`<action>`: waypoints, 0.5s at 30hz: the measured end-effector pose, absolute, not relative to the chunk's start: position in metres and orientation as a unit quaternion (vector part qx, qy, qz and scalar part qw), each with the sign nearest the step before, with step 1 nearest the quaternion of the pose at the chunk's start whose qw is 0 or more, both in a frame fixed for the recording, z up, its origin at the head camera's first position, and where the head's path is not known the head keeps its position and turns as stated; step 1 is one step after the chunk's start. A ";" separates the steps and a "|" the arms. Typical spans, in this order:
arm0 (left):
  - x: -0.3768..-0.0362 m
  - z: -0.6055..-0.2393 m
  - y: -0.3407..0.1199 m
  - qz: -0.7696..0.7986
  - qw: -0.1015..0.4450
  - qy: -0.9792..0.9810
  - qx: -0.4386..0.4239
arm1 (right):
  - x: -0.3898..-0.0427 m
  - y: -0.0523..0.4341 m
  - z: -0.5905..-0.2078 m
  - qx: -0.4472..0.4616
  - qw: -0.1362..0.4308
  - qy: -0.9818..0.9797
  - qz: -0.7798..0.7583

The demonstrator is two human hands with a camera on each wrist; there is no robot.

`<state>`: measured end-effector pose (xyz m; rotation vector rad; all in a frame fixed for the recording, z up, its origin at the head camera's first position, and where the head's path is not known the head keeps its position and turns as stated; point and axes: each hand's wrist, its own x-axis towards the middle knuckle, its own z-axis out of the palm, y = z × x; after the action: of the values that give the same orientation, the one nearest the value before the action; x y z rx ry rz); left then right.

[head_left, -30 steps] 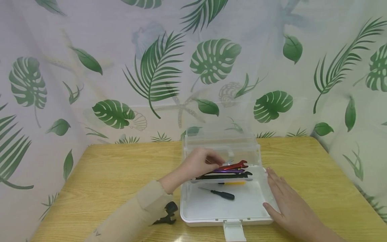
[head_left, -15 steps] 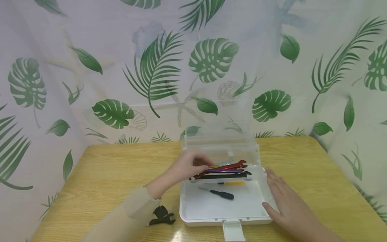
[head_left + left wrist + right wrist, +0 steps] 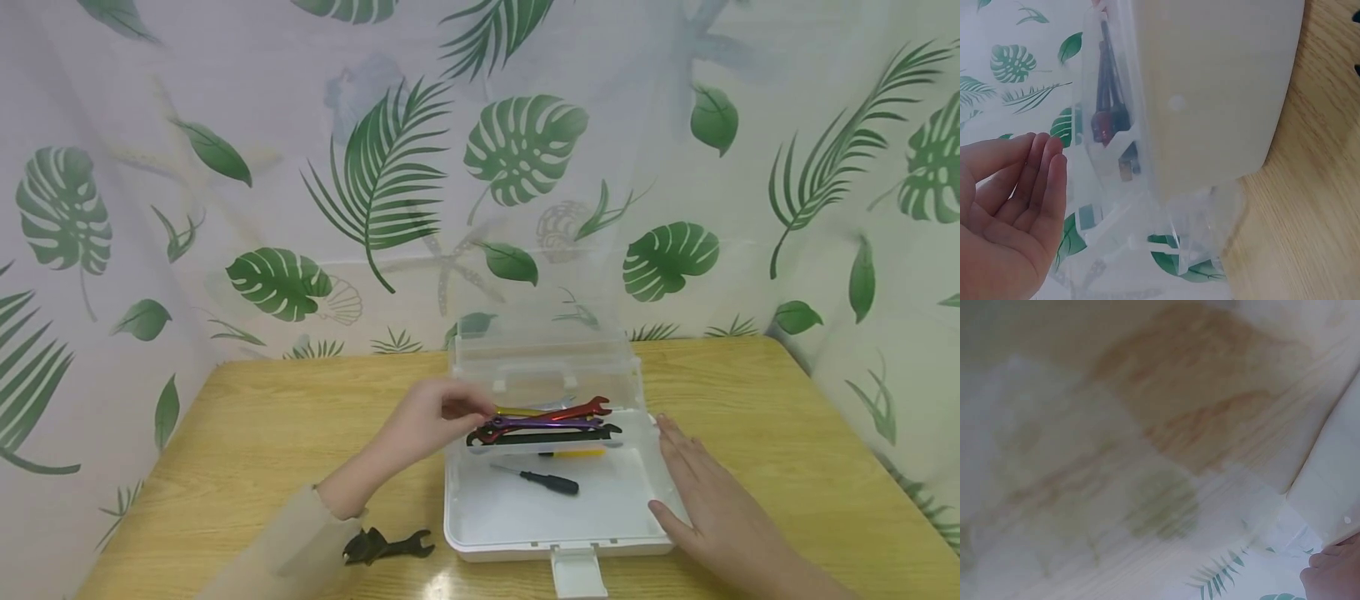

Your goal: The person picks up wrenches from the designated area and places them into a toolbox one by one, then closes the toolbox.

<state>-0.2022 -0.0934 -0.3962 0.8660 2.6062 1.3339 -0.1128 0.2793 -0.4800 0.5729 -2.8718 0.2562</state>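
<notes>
My left hand (image 3: 435,421) hovers at the left end of a raised tray, its fingertips by the wrench ends. In the left wrist view that hand (image 3: 1013,212) is loosely curled, holding nothing, apart from the white toolbox (image 3: 1216,94). Several wrenches lie in the tray, among them a red wrench (image 3: 577,412), a purple wrench (image 3: 551,423) and a black wrench (image 3: 555,437). My right hand (image 3: 720,508) rests with straight fingers along the right wall of the toolbox (image 3: 562,525); the right wrist view catches part of that hand (image 3: 1335,575).
A black screwdriver (image 3: 551,481) lies on the toolbox floor, near a yellow-handled tool (image 3: 581,453) partly under the tray. The clear lid (image 3: 547,342) stands raised at the back, its latch (image 3: 579,573) hanging in front. A black wrench-like tool (image 3: 390,546) lies on the wooden table (image 3: 300,417).
My left hand has drawn back leftward along the tray, uncovering the wrenches' left ends. More of the black tool on the table shows beside the sleeve. The right hand has stayed put.
</notes>
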 end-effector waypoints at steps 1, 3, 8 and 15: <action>-0.200 -0.395 -0.097 0.436 0.043 0.854 0.282 | -0.113 0.279 -0.480 0.193 0.099 -0.972 0.087; -0.196 -0.394 -0.104 0.432 0.040 0.856 0.281 | -0.113 0.278 -0.479 0.189 0.095 -0.974 0.087; -0.188 -0.393 -0.122 0.429 0.026 0.856 0.287 | -0.114 0.277 -0.477 0.184 0.088 -0.975 0.088; -0.177 -0.398 -0.142 0.432 0.018 0.860 0.270 | -0.113 0.276 -0.475 0.182 0.087 -0.975 0.090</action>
<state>-0.1765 -0.1418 -0.3985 0.8392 2.6723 1.3424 -0.1130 0.2757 -0.4753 0.5415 -2.9048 0.2668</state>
